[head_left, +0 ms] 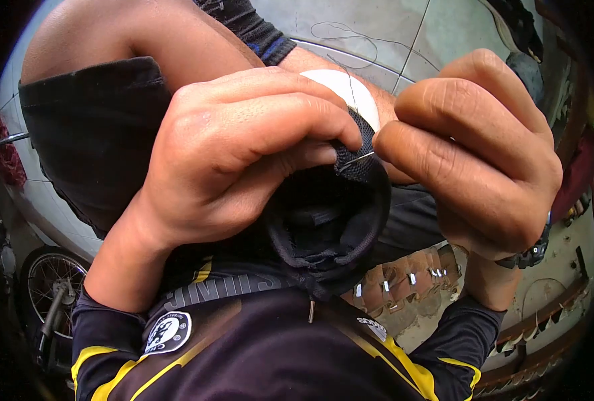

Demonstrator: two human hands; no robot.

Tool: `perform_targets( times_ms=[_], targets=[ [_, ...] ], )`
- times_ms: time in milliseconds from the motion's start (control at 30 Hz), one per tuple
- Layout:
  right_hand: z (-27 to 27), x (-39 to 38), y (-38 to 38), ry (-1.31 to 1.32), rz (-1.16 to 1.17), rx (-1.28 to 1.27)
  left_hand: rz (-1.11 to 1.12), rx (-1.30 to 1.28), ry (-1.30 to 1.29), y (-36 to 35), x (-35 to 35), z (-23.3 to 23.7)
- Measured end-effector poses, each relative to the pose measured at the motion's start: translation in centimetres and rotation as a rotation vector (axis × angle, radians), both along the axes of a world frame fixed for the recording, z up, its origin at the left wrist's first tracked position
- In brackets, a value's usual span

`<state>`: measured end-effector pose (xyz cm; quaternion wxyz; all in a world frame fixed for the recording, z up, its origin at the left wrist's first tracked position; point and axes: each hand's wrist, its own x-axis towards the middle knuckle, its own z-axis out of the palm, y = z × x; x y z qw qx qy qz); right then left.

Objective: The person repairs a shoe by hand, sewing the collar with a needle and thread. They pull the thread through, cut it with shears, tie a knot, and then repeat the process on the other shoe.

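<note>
A black shoe with what looks like a white sole rests over my lap, its dark opening facing up toward me. My left hand pinches the mesh edge of the shoe between thumb and forefinger. A thin sewing needle lies across that mesh, and the fingertips of my right hand are closed on one end of it. Dark thread runs up from the mesh past the white part. My right palm side is hidden.
The thread trails in loops over the grey floor tiles. A spoked wheel stands at the lower left. Brown pieces with shiny metal bits lie at the lower right, near a toothed brown rack. My bent leg is at the upper left.
</note>
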<state>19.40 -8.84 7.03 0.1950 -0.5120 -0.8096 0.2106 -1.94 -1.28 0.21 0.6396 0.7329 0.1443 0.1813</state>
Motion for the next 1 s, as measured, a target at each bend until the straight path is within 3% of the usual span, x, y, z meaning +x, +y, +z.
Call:
perform_targets(
  times_ms=[333, 1000],
  targets=[
    [0.1, -1.6, -0.7, 0.004, -0.102, 0.042, -0.005, -0.097, -0.008, 0.1, -0.1, 0.1],
    [-0.2, -2.0, -0.9, 0.018, 0.004, 0.074, 0.028, -0.234, -0.067, -0.1, -0.4, -0.6]
  ],
)
